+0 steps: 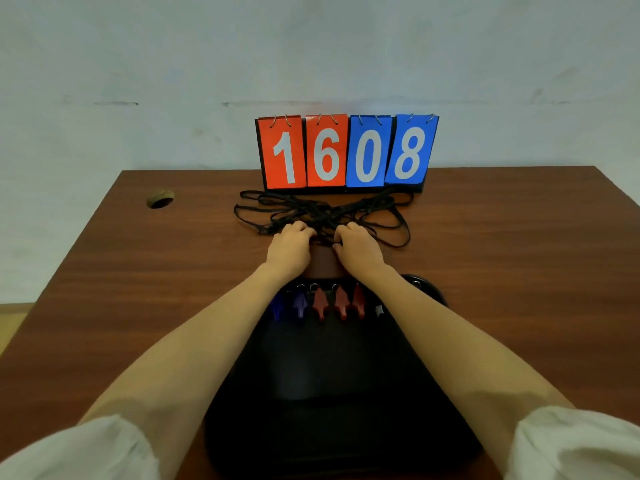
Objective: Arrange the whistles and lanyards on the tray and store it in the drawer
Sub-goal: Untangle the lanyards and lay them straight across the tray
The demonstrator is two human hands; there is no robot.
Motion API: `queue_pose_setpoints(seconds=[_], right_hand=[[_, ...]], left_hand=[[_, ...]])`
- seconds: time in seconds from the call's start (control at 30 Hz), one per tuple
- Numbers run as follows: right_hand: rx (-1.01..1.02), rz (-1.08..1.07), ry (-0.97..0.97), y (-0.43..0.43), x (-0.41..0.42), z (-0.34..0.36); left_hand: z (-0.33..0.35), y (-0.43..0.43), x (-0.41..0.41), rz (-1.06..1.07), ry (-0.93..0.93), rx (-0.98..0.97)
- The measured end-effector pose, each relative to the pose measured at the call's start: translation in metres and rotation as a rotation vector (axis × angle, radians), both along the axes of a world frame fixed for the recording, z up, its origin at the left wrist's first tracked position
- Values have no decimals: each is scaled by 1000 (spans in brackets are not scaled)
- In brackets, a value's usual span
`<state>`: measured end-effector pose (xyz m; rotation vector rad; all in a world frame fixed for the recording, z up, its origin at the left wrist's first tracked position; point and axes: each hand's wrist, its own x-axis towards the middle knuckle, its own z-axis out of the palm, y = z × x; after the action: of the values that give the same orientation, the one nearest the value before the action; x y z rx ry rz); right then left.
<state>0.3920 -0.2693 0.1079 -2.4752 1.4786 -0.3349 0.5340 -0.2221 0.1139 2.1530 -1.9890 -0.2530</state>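
Note:
A dark tray (339, 393) lies on the brown table right in front of me. Along its far edge sit several whistles in a row: blue ones (299, 304) on the left, red ones (341, 303) in the middle, a small pale one (379, 310) on the right. Beyond the tray a tangle of black lanyards (322, 211) spreads over the table. My left hand (289, 245) and my right hand (358, 247) rest side by side at the near edge of that tangle, fingers curled into the cords.
A flip scoreboard (346, 152) reading 1608 stands behind the lanyards against the wall. A round cable hole (160, 199) is in the table's far left. A dark round object (424, 289) peeks out by my right forearm.

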Motion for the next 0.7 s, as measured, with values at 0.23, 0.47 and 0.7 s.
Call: queue_pose_setpoints(seconds=[0.23,0.47,0.7], right_hand=[[-157,52,26,2,-2,5],[-268,201,-118,18,-7,74],[-146,114,-570,36,-14,169]], left_hand=[[1,8,5,51,132,9],[48,20,-9,80,283,-220],[130,30,-34,37,630,-325]])
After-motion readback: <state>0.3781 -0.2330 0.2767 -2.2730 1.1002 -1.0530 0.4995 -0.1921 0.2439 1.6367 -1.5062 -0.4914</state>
